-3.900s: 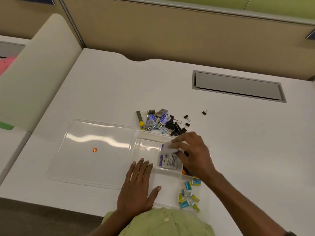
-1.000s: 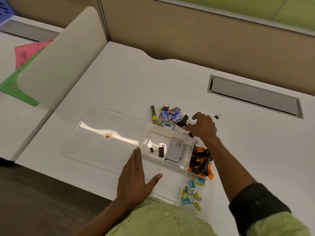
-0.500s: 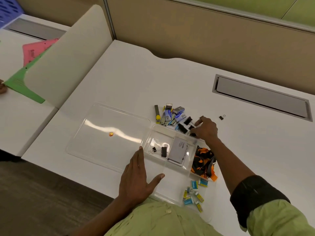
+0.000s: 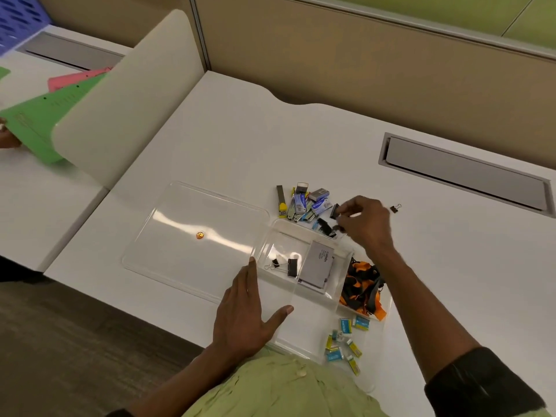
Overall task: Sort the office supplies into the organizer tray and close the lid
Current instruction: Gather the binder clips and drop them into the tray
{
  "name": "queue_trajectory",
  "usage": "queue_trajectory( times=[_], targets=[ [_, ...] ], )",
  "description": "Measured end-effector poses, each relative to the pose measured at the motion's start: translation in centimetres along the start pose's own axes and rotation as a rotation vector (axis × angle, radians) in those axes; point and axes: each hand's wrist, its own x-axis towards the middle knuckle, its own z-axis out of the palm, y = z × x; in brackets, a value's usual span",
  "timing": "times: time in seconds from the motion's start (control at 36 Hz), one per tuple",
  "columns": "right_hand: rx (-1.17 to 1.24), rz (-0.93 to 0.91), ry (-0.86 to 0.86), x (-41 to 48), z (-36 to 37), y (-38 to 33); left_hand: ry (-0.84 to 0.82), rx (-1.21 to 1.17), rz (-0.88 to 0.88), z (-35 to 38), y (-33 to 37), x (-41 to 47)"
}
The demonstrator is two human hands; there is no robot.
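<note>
A clear organizer tray (image 4: 281, 323) lies on the white desk, its clear lid (image 4: 192, 236) swung open flat to the left. In its compartments lie two black binder clips (image 4: 287, 266), a grey box (image 4: 319, 266), an orange-black lanyard (image 4: 361, 285) and several small blue-yellow packets (image 4: 343, 344). Behind the tray is a pile of staple boxes and clips (image 4: 307, 204). My right hand (image 4: 365, 224) hovers over the pile's right end, fingers pinched on a black binder clip (image 4: 334, 210). My left hand (image 4: 245, 311) rests flat on the tray's near left edge.
One stray binder clip (image 4: 395, 207) lies right of my right hand. A grey cable hatch (image 4: 463, 174) is set into the desk at the back right. A beige divider (image 4: 126, 100) stands at the left, with green and pink folders (image 4: 45, 112) behind it, held by another person's hand.
My right hand has lifted from the pile with a black clip pinched in its fingers. The view has shifted slightly. My left hand stays put.
</note>
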Motion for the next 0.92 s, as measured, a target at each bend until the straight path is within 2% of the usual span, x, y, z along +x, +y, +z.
queue_trajectory(
  times=[0.14,0.19,0.25,0.33,0.42,0.5,0.56,0.61,0.72,0.83,0.92],
  targets=[
    [-0.070,-0.168,-0.277,-4.8,4.4,-2.8,0.017,0.000,0.010,0.0,0.0,0.0],
    [-0.179,-0.260,-0.326,-6.3,6.2,-3.4,0.023,0.002,0.010,0.0,0.0,0.0],
    [-0.296,-0.356,-0.299,-7.3,7.2,-3.6,0.025,0.002,0.007,0.0,0.1,0.0],
    [-0.318,-0.405,-0.145,-6.9,7.1,-3.5,0.020,-0.004,0.004,-0.1,0.2,0.0],
    [-0.307,-0.308,-0.008,-4.5,5.3,-2.9,0.008,-0.004,0.007,-0.3,0.2,0.0],
    [-0.349,-0.123,0.036,-1.0,2.9,-1.1,0.001,-0.002,0.012,-0.3,0.2,0.1],
    [-0.379,0.012,-0.014,1.2,1.7,0.1,0.003,0.002,0.013,-0.2,0.1,0.0],
    [-0.461,0.108,-0.134,3.1,1.2,1.1,0.007,0.011,0.010,-0.1,0.0,0.1],
    [-0.616,0.088,-0.326,5.1,1.6,2.2,0.010,0.022,0.003,0.2,-0.1,0.1],
    [-0.696,0.027,-0.333,5.5,2.8,2.5,0.022,0.023,0.002,0.1,-0.1,0.1],
    [-0.613,0.038,-0.309,5.7,3.2,2.3,0.011,0.016,-0.003,0.0,0.0,0.1]
  ],
)
